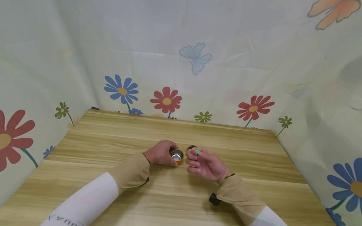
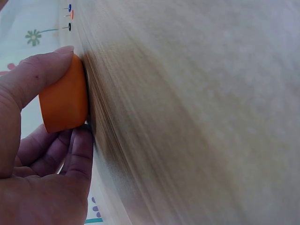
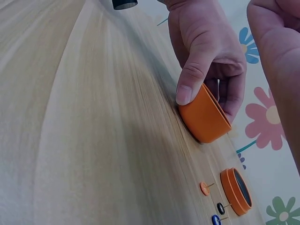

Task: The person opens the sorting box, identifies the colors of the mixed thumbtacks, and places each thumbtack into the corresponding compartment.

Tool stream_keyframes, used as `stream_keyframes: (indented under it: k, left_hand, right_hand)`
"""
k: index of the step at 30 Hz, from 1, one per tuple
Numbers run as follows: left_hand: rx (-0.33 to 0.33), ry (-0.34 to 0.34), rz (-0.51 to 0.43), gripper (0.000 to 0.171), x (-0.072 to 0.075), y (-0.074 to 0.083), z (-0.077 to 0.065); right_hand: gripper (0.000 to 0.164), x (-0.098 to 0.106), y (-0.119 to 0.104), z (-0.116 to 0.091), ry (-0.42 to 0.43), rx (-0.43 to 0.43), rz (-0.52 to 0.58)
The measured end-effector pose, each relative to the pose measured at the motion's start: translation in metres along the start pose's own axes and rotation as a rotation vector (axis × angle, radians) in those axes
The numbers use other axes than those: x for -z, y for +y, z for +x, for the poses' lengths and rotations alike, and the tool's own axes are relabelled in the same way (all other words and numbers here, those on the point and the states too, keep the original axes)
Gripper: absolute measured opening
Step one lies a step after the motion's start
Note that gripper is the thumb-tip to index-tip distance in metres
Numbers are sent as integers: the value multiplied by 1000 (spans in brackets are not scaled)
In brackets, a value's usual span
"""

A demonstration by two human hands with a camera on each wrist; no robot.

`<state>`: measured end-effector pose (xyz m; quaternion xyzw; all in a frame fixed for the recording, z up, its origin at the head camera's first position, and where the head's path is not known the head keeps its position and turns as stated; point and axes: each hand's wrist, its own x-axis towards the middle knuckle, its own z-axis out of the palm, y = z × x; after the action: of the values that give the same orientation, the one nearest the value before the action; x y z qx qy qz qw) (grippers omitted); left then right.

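My left hand (image 1: 161,153) holds a small round orange tin (image 3: 205,117) upright on the table, thumb on one side and fingers on the other. Its silvery inside (image 1: 177,156) faces up in the head view, and no lid covers it. Just right of the tin, my right hand (image 1: 208,164) is raised, pinching a green thumbtack (image 1: 197,152) between thumb and forefinger; its pin is hidden. Behind that hand lies the orange lid (image 3: 236,191) with a dark inside. Beside the lid are an orange thumbtack (image 3: 205,188), a black thumbtack (image 3: 221,208) and a blue thumbtack (image 3: 216,220).
The wood-grain table (image 1: 113,135) carries everything. Pale cloth walls (image 1: 226,78) printed with flowers and butterflies enclose it at the back and sides. A black cylindrical piece (image 1: 214,199) sits at the right wrist.
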<state>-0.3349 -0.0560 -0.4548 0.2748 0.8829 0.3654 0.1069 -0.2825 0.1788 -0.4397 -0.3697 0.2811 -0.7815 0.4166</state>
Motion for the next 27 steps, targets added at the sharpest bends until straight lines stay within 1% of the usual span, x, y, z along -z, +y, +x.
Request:
stream_keyframes:
  k: [2, 11, 17, 27]
  left_hand:
    - [-6, -2, 0, 47, 0, -1, 0]
    - [-3, -1, 26, 46, 3, 3, -2]
    - [-16, -3, 21, 46, 2, 0, -1]
    - [-11, -7, 22, 47, 1, 0, 0]
  right_hand:
    - [30, 0, 0, 0, 3, 9, 6]
    - [33, 1, 0, 1, 23, 16, 28]
    - [32, 2, 0, 2, 29, 26, 13]
    - [30, 2, 0, 2, 43, 30, 6]
